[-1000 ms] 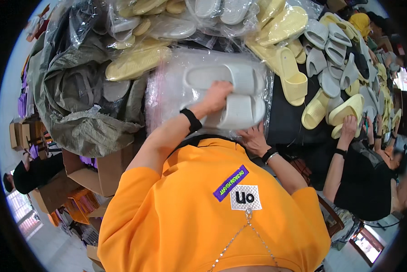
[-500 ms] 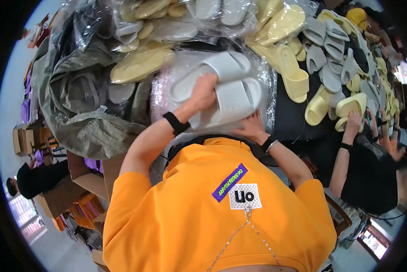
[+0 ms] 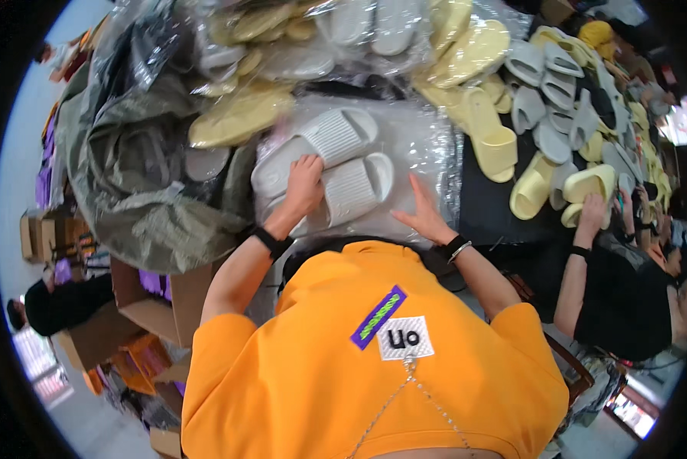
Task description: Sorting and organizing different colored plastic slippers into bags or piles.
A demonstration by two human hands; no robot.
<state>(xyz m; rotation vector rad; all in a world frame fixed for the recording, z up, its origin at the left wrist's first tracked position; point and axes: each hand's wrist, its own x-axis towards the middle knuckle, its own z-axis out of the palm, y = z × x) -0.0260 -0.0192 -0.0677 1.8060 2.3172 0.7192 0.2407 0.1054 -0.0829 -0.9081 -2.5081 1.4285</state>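
A pair of light grey slide sandals point(image 3: 343, 183) with ribbed straps lies side by side on a stack of clear plastic bags point(image 3: 427, 153). My left hand point(image 3: 305, 186) is closed on the pair, its fingers curled over the inner edges where the two slides meet. Just to the right of the straps, my right hand point(image 3: 426, 218) is apart from them, thumb and fingers spread over the plastic, holding nothing. Its fingertips are near the bag surface; whether they touch it I cannot tell.
Bagged yellow slides point(image 3: 244, 113) and grey ones lie beyond the stack. A green woven sack point(image 3: 160, 222) stands at left, above an open cardboard box point(image 3: 152, 314). Loose yellow slides point(image 3: 490, 138) and grey slides point(image 3: 553, 138) heap at right, where a co-worker's hand point(image 3: 592, 214) holds a yellow slide.
The grey slides have moved left and nearer my body across the bags, with my left hand on them. My right hand has come away from their edge, and its fingers have spread.
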